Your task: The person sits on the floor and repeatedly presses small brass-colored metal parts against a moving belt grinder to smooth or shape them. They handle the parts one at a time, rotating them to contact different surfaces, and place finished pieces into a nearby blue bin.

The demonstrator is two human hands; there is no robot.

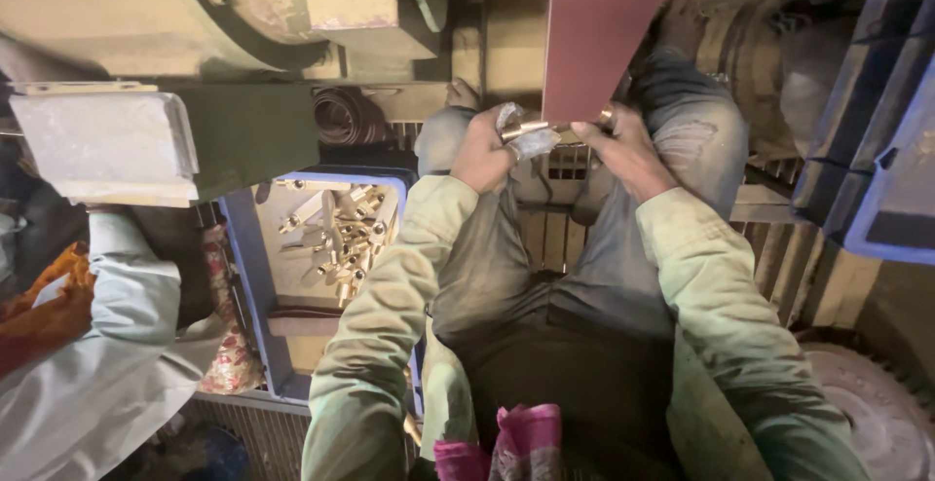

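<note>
Many brass parts (341,238) fill blue crate (245,277) leftward.

Shiny metal, matt belt, plastic crate
You press a glossy brass rod (531,129) to the matt maroon sanding belt (599,33); shiny brass fittings (346,238) fill the smooth blue plastic crate (243,277).

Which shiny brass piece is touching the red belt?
The brass piece held between the left hand and right hand. It alone is up against the red belt; the others lie in the blue crate.
</note>
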